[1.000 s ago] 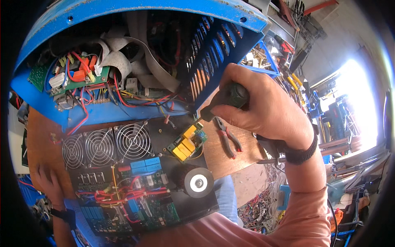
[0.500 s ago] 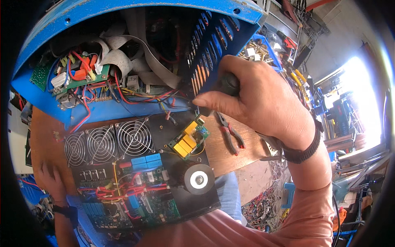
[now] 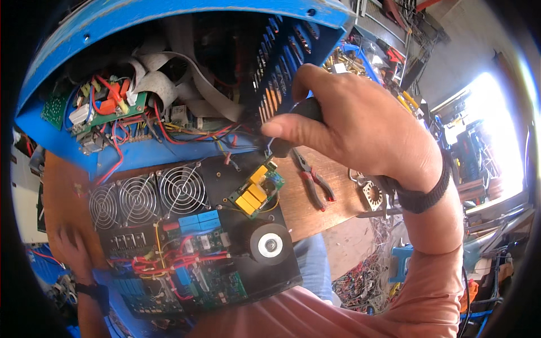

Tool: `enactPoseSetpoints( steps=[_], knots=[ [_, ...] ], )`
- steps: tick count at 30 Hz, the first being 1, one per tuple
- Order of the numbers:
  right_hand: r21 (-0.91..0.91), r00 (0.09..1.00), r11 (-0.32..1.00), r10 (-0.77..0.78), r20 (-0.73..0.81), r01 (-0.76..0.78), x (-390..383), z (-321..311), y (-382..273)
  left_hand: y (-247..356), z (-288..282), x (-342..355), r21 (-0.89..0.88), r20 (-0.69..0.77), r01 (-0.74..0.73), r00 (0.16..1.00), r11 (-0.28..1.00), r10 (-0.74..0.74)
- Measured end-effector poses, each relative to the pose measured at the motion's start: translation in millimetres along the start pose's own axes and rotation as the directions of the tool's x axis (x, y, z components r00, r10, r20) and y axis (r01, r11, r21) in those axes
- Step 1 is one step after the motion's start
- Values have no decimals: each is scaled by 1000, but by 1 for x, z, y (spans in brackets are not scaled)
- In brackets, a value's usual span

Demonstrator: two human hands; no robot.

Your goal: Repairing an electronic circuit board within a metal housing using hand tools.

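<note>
My right hand point(image 3: 360, 115) is closed round the thick black handle point(image 3: 308, 110) of what looks like a screwdriver; its tip is hard to make out. Below the thumb sits a small green circuit board point(image 3: 260, 188) with yellow block capacitors. It lies on a black panel point(image 3: 231, 169) carrying three fans with wire guards point(image 3: 181, 188), a circuit board point(image 3: 186, 253) with red wires and blue blocks, and a round black coil with a white disc point(image 3: 270, 245). My left hand point(image 3: 73, 250) rests at the panel's left side, fingers apart and blurred, holding nothing visible.
Behind the panel stands an open blue metal housing point(image 3: 186, 147) with ribbon cables point(image 3: 160, 84), wires and slotted side. Red-and-black pliers point(image 3: 313, 180) and a toothed metal ring point(image 3: 372, 195) lie on the wooden table point(image 3: 307, 217). Loose wires point(image 3: 360, 284) cover the floor at right.
My right hand has shifted slightly right and downward with its wrist, still round the black handle. The whole view has moved a little; the metal ring now shows beside the wrist.
</note>
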State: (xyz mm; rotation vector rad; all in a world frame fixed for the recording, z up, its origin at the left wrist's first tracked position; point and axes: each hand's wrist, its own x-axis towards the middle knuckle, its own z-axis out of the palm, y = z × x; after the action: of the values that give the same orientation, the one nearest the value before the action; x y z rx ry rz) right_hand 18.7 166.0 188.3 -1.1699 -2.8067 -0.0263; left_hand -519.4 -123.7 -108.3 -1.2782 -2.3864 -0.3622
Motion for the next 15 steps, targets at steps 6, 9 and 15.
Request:
enactPoseSetpoints(
  steps=[6,9,15],
  knots=[
    [143,987,982,-136,84,123,0,-6,3,6,-4,-1,-24,-12,-11,1000,1000,10],
    [-48,997,998,-40,60,43,-5,-6,-7,10,-7,-1,6,-15,17,1000,1000,-17],
    [-29,986,987,-161,-44,160,3,2,-21,18,-11,1,60,-126,-58,990,997,65]
  ],
)
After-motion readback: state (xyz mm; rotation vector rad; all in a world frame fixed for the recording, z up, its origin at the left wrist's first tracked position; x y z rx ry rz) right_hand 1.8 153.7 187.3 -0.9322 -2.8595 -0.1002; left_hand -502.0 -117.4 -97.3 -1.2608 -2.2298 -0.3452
